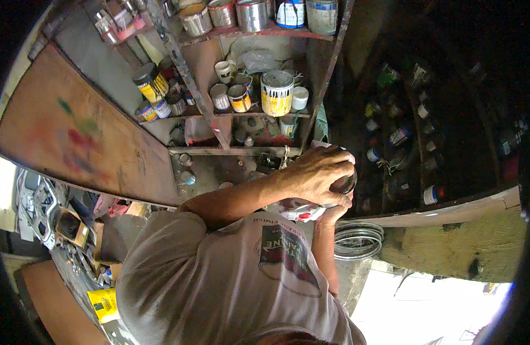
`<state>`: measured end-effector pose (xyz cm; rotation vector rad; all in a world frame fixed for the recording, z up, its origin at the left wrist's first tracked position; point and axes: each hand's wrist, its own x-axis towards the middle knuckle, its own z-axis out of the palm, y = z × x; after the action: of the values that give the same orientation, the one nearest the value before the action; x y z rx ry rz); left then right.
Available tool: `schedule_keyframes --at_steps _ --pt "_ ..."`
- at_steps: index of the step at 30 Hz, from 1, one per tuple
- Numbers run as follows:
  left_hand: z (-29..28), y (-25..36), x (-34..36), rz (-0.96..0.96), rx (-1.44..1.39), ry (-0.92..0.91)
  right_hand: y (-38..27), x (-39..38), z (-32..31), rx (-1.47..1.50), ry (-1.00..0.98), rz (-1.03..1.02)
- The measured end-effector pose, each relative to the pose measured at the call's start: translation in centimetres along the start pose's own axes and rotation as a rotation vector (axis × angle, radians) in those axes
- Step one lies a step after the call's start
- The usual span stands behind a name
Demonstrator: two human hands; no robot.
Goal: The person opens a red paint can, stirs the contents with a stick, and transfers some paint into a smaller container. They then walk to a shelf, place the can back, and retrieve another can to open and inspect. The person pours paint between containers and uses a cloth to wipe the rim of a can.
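Note:
My left hand [325,172] reaches across my chest and has its fingers wrapped over the top of a dark round can or lid [344,183]. My right hand [332,211] is just below it, partly hidden, with its fingers closed around the lower part of a white-and-red item [296,208] held against the can. Whether that white item is a wrapper, cloth or container is unclear. Both hands are close together in front of my grey T-shirt [230,270].
Wooden shelves [259,146] hold several paint cans [276,92] ahead. A stained board [75,126] stands at left, above boxes [69,224] and clutter. A dark rack [403,138] with cans is at right, above coiled rims or hose [357,241] and a worn wooden panel [443,247].

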<state>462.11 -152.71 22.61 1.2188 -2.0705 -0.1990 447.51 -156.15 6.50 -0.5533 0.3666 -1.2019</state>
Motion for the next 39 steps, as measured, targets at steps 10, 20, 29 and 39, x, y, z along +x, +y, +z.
schedule_keyframes --at_steps 10,20,29,39 --pt "4.2 -2.0 -2.0 0.011 0.113 0.159 0.1 0.1 -0.5 0.045 0.059 0.08" --pt "4.0 -1.3 -2.0 -0.103 -0.016 0.303 -1.9 0.6 1.9 0.069 0.053 0.119" --pt "3.2 -1.9 -2.0 -0.02 0.07 0.331 -0.5 1.5 1.8 0.029 0.003 0.133" --pt "-1.0 -4.1 -1.9 0.03 0.038 0.545 -2.2 1.3 -5.3 -0.466 0.079 0.237"
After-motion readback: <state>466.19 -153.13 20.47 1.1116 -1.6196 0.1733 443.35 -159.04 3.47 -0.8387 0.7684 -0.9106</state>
